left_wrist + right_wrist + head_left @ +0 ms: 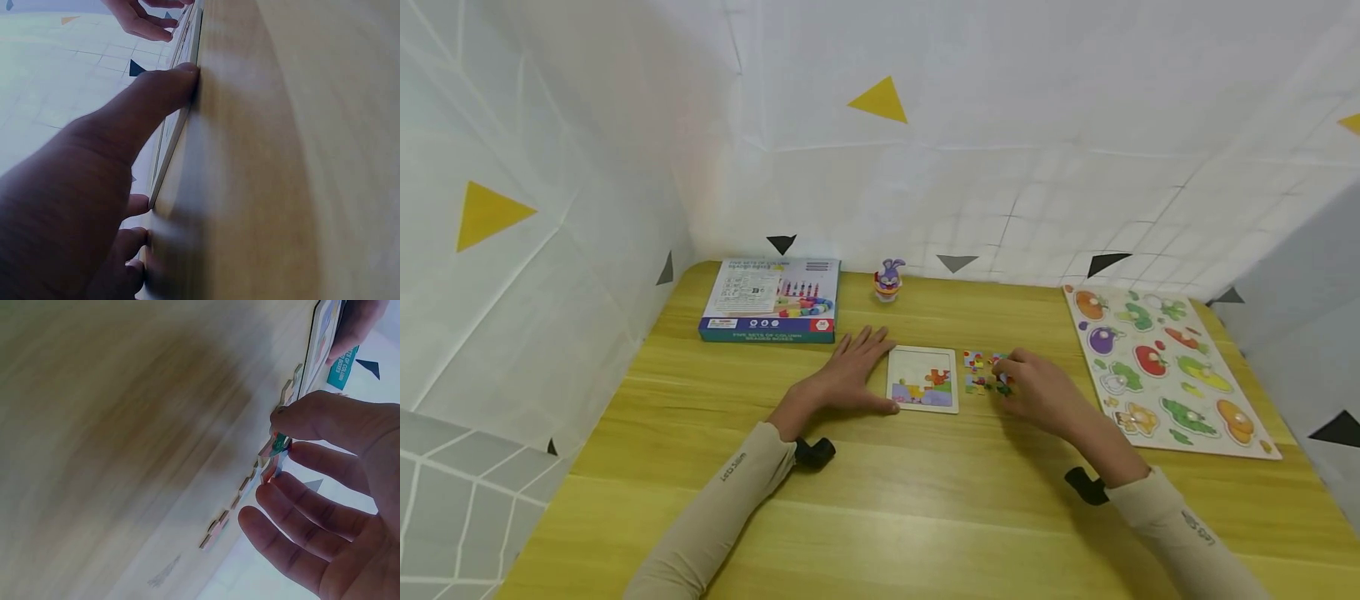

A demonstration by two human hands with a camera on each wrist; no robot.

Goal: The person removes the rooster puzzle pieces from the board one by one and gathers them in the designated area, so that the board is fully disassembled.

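A square wooden puzzle tray point(925, 347) lies mid-table, with a few joined jigsaw pieces along its lower and right inside. My left hand point(848, 377) lies at its left side, fingers extended. In the left wrist view the thumb point(169, 87) touches the tray's near edge, and another fingertip meets its corner. Right of the tray, loose colourful jigsaw pieces point(975, 385) lie in a cluster. Over them, my right hand point(1041, 392) pinches a jigsaw piece point(278, 445) between thumb and forefinger, with its other fingers loosely bent. The hand partly covers the cluster in the head view.
A boxed bead set point(771, 300) lies at the back left. Behind the tray stands a small purple rabbit figure point(887, 280). A vegetable peg board point(1172, 375) occupies the right side. White patterned cloth point(1000, 167) rises behind the table.
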